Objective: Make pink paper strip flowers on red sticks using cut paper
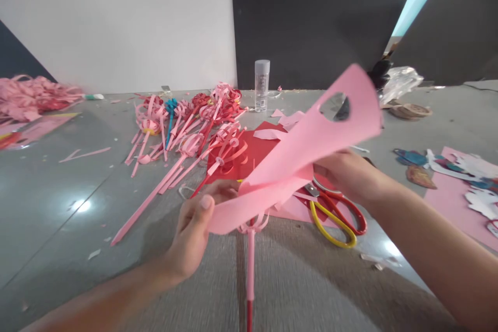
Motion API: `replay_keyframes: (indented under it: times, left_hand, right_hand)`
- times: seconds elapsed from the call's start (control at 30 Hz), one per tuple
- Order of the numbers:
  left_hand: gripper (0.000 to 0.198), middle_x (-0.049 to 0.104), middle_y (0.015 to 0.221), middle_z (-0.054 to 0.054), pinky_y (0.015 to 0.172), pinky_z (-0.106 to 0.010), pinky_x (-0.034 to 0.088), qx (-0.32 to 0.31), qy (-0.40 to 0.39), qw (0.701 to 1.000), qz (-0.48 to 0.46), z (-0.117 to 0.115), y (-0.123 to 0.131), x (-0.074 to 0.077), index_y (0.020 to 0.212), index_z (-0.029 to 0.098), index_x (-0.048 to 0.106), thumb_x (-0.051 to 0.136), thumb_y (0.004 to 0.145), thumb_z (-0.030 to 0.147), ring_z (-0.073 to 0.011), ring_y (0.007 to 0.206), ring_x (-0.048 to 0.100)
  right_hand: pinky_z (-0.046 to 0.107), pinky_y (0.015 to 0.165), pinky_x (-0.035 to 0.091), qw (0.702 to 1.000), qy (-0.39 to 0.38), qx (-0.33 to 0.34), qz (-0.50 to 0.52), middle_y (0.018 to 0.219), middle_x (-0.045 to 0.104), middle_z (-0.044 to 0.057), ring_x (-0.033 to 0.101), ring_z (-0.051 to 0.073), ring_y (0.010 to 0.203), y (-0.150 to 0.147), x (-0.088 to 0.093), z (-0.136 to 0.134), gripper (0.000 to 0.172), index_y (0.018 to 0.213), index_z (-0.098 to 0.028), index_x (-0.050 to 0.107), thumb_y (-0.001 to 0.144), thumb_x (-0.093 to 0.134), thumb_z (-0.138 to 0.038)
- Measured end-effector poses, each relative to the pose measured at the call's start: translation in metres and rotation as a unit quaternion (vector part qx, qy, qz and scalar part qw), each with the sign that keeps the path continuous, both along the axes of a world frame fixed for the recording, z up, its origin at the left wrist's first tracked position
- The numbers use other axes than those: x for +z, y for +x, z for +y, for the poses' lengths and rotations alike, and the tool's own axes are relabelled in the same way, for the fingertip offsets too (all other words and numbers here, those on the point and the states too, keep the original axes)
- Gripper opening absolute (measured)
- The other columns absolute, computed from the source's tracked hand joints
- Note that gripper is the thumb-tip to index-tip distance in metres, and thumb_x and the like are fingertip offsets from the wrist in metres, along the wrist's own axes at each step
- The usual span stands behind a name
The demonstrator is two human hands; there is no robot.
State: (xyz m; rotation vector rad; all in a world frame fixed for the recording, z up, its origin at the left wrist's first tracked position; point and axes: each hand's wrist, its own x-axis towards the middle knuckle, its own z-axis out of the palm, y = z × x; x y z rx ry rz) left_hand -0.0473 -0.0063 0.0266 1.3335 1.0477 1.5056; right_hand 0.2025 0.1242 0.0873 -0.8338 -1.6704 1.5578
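Note:
A sheet of pink paper point(295, 150) with an oval hole cut near its upper right end is bent and raised in the middle of the view. My left hand point(198, 228) pinches its lower left corner, thumb on top. My right hand point(346, 171) grips it from the right side, with its fingertips hidden behind the paper. Below the sheet lie scissors point(338, 218) with one red and one yellow handle; their blades are partly covered. A pink paper flower stem point(251, 259) with a red lower end lies beneath the sheet, its head mostly hidden.
Several pink and red paper flowers point(190, 145) lie on the grey floor point(97, 238), left of red paper point(237, 155). A clear bottle point(262, 85) stands near the wall. Pink strips point(35, 96) are heaped far left. Cut-outs point(480, 202) lie at right.

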Motion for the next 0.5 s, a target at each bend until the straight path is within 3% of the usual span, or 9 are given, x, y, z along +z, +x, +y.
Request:
replay_keyframes:
  times: [0.07, 0.13, 0.2, 0.3, 0.4, 0.5]
  left_hand:
    - [0.040, 0.069, 0.112, -0.014, 0.079, -0.039, 0.056, -0.053, 0.032, 0.994, 0.094, -0.003, 0.001, 0.005, 0.099, 0.021, 0.079, 0.050, 0.102, 0.048, -0.0279, 0.097, 0.067]
    - [0.038, 0.067, 0.114, -0.014, 0.084, -0.040, 0.055, -0.097, 0.086, 0.975, 0.180, -0.005, 0.002, 0.009, 0.094, 0.019, 0.080, 0.052, 0.102, 0.044, -0.0276, 0.101, 0.065]
    - [0.036, 0.067, 0.121, -0.014, 0.087, -0.042, 0.055, -0.112, 0.127, 0.960, 0.224, -0.006, 0.001, 0.013, 0.108, 0.021, 0.079, 0.052, 0.103, 0.043, -0.0279, 0.106, 0.064]
    - [0.039, 0.068, 0.129, -0.012, 0.092, -0.046, 0.056, -0.078, 0.154, 0.953, 0.248, -0.008, -0.005, 0.012, 0.135, 0.029, 0.070, 0.048, 0.105, 0.042, -0.0285, 0.112, 0.065]
    - [0.039, 0.070, 0.129, -0.007, 0.097, -0.045, 0.056, -0.036, 0.165, 0.950, 0.264, -0.010, -0.012, 0.005, 0.141, 0.036, 0.064, 0.047, 0.106, 0.037, -0.0276, 0.119, 0.064]
    - [0.045, 0.066, 0.142, -0.004, 0.109, -0.043, 0.053, -0.011, 0.135, 0.964, 0.228, -0.011, -0.012, -0.004, 0.150, 0.038, 0.054, 0.051, 0.105, 0.034, -0.0254, 0.132, 0.060]
  right_hand:
    - [0.028, 0.057, 0.048, 0.999, -0.048, -0.003, -0.017, 0.064, 0.060, 0.001, 0.055, 0.014, 0.059, -0.005, 0.001, -0.002, 0.033, 0.069, -0.021, 0.068, 0.085, 0.077, -0.049]
    - [0.027, 0.059, 0.047, 0.998, -0.063, 0.024, -0.014, 0.070, 0.064, 0.002, 0.058, 0.015, 0.064, -0.007, 0.002, -0.003, 0.031, 0.071, -0.020, 0.071, 0.087, 0.075, -0.046]
    - [0.028, 0.062, 0.047, 0.996, -0.054, 0.069, -0.027, 0.075, 0.067, 0.003, 0.060, 0.015, 0.069, -0.006, 0.004, -0.004, 0.027, 0.075, -0.020, 0.073, 0.089, 0.074, -0.043]
    - [0.027, 0.054, 0.038, 0.982, -0.020, 0.148, -0.117, 0.066, 0.058, 0.000, 0.049, 0.011, 0.058, -0.004, 0.009, -0.009, 0.037, 0.069, -0.018, 0.069, 0.092, 0.068, -0.047]
    - [0.025, 0.049, 0.026, 0.959, 0.031, 0.202, -0.198, 0.059, 0.039, -0.006, 0.033, 0.008, 0.053, -0.003, 0.016, -0.015, 0.047, 0.061, -0.018, 0.056, 0.094, 0.065, -0.051]
    - [0.025, 0.050, 0.025, 0.949, 0.088, 0.227, -0.202, 0.060, 0.030, -0.007, 0.028, 0.008, 0.055, -0.006, 0.020, -0.018, 0.049, 0.059, -0.019, 0.049, 0.095, 0.066, -0.048]
